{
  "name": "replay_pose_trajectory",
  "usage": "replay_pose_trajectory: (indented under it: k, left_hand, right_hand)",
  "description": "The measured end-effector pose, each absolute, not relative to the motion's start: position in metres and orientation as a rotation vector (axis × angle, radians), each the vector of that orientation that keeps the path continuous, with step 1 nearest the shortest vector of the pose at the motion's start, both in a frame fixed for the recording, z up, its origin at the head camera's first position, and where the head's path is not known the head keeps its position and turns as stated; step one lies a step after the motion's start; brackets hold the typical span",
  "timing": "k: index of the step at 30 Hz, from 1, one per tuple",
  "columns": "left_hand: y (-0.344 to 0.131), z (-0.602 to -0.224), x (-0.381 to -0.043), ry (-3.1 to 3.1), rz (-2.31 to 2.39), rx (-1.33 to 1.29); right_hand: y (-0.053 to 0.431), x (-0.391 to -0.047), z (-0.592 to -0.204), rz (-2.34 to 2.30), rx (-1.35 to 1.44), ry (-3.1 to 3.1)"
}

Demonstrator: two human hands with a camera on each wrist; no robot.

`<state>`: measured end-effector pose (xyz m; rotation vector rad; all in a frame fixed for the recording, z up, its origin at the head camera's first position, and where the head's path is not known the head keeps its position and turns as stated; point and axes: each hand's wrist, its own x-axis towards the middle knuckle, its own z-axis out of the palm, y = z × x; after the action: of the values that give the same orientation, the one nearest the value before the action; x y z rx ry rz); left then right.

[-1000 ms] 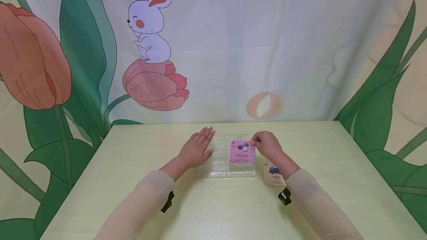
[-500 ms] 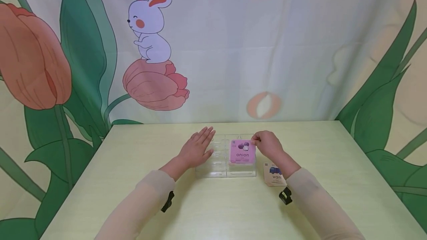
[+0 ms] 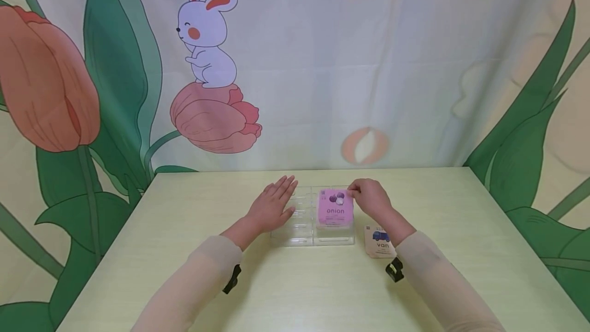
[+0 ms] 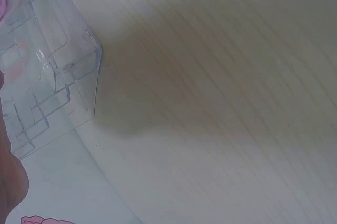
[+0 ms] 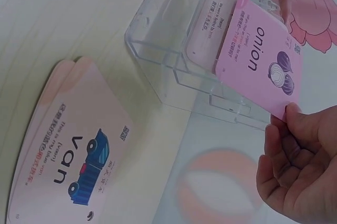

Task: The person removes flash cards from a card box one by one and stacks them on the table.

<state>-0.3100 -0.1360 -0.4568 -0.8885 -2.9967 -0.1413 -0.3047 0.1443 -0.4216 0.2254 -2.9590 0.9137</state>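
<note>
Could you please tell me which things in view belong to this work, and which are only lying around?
Likely part of the work:
onion card, pinched by the right hand
clear tray, left hand at its side
van cards, beside the tray

Only around it:
printed backdrop, behind the table
black wrist devices

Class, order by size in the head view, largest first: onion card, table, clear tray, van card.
1. Table
2. Clear tray
3. Onion card, van card: unsure; they look alike, and the right forearm covers part of the latter.
</note>
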Motion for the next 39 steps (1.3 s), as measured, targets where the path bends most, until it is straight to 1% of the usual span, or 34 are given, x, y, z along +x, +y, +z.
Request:
replay_pose_trajectory:
  k: [18, 39]
  left_hand:
    - [-0.137, -0.457, -0.310, -2.991, -0.129, -0.901]
    - [-0.135, -0.456, -0.310, -3.010, -0.130, -0.888]
  right_hand:
    - [0.145, -0.309, -0.416, 0.887, 0.214, -2.955]
    - [0.150, -0.310, -0.412, 1.009, 0.240, -2.858]
